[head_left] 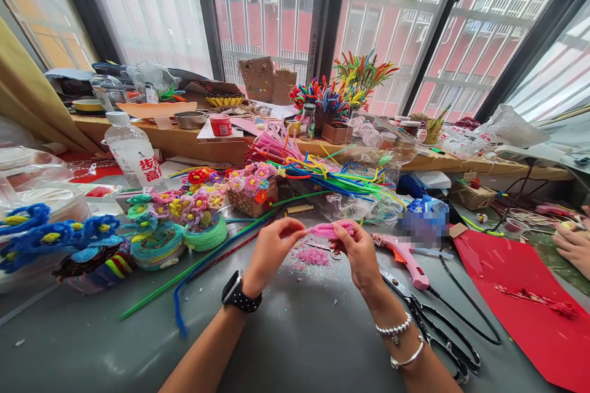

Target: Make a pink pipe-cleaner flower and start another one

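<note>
Between both hands is a pink pipe cleaner [322, 231], bent or bunched into a short length. My left hand [275, 252], with a dark watch on the wrist, pinches its left end. The other end lies in the closed fingers of my right hand [358, 252], which wears silver bracelets. Just below, on the grey table [295, 344], sits a small heap of pink fluffy bits [311, 256] with glitter scattered around it. Small scissors [335, 253] lie partly hidden behind my right hand. A pink glue gun [408, 263] rests to the right of that hand.
Large black-handled scissors [437, 325] lie beside my right forearm, near a red sheet [516, 295]. Pipe-cleaner flower pots [205, 234] stand at left by a water bottle [133, 150]. Loose pipe cleaners [322, 172] pile up behind. Another person's hand [574, 245] shows at far right.
</note>
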`<state>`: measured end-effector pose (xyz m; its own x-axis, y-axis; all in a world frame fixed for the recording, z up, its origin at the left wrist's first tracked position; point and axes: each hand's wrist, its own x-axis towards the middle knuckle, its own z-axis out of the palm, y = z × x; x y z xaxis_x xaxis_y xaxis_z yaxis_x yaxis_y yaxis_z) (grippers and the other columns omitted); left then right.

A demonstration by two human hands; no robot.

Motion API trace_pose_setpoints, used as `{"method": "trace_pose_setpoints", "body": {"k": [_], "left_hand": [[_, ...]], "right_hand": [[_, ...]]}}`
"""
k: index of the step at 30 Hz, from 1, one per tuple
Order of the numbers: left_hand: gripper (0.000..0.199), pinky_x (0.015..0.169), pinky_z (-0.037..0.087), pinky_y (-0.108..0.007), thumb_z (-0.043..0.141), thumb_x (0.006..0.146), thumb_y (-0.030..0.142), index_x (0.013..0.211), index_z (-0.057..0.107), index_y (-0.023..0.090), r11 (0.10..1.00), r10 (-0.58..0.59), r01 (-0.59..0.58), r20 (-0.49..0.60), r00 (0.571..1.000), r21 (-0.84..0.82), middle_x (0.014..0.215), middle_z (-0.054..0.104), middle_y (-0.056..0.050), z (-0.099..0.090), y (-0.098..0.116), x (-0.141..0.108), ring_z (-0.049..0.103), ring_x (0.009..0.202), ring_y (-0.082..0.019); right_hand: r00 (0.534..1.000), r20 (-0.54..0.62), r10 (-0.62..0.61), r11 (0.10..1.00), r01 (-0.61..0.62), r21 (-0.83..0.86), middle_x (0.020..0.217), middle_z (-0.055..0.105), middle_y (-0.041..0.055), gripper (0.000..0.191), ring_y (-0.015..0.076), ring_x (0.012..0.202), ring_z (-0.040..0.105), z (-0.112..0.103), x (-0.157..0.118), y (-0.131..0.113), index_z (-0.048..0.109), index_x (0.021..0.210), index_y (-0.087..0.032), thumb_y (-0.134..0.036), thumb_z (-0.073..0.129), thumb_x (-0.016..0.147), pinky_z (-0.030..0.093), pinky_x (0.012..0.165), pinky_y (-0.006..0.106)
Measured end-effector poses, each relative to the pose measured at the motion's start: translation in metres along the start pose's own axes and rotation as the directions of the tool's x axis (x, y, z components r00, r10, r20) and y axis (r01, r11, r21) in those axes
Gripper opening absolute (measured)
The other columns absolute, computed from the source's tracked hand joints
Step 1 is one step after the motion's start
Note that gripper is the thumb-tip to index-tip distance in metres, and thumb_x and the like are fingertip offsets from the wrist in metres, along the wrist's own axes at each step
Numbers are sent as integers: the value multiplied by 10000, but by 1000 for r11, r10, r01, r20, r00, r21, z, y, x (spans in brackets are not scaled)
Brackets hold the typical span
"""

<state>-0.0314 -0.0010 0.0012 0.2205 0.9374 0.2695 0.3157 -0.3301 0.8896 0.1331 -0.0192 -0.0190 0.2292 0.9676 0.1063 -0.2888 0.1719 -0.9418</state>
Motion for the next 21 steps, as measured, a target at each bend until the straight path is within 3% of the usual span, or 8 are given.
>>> {"method": "trace_pose_setpoints", "body": {"k": [2,3,5,7,10,16,19,21], "left_hand": [[184,835,374,-301,556,698,347,797,599,198,982,165,-128,-311,936,136,878,610,-48,-1,2,-3,528,875,-189],[173,875,349,-305,541,714,340,803,600,204,968,233,-177,-381,895,177,904,603,-51,-1,4,-4,513,918,-190],[184,869,354,-303,492,752,335,781,611,197,961,261,-213,-320,911,178,900,611,-59,2,5,-5,520,902,-185],[244,812,386,-297,459,770,354,784,626,177,976,204,-196,-85,975,97,862,629,-66,8,4,-5,540,854,-190],[317,791,403,-303,449,764,402,868,614,153,992,86,-69,166,982,-105,907,635,-66,18,2,-2,545,851,-201],[355,780,413,-287,400,781,437,874,550,129,858,-95,163,160,982,-487,950,626,-101,16,4,-2,567,828,-180],[320,680,427,-262,435,754,456,771,496,143,822,-171,190,87,982,-536,806,639,-78,11,3,0,577,751,-170],[313,603,419,-241,459,735,466,733,461,153,808,-180,222,130,975,-546,678,608,-35,11,1,0,569,653,-144]], "right_hand": [[997,-75,-3,999,6,42,552,581,-43,210,82,454,530,-3,2,-2,539,705,-164,-317,656,622,409,437,186],[995,-104,5,997,3,74,571,591,-43,215,89,475,549,-3,2,-3,528,706,-170,-314,661,617,424,453,191],[992,-122,32,990,-15,139,600,602,-42,232,103,507,572,-1,1,-3,507,702,-178,-312,670,607,451,488,208],[994,-86,65,982,-48,181,626,613,-33,243,114,528,583,6,-4,-1,493,699,-181,-317,672,605,473,532,236],[996,24,84,976,-87,201,664,623,-17,227,123,586,590,20,-14,7,493,685,-179,-330,653,630,483,605,267],[963,231,141,989,-148,15,624,589,-5,228,104,578,543,25,-19,16,591,669,-140,-361,641,637,445,603,239],[969,198,146,989,-137,-61,641,592,24,297,117,594,530,16,-11,10,627,658,-128,-423,597,658,433,597,245],[986,127,109,993,-102,-65,622,573,12,310,100,565,496,10,-7,5,627,638,-138,-444,582,663,416,566,226]]}}
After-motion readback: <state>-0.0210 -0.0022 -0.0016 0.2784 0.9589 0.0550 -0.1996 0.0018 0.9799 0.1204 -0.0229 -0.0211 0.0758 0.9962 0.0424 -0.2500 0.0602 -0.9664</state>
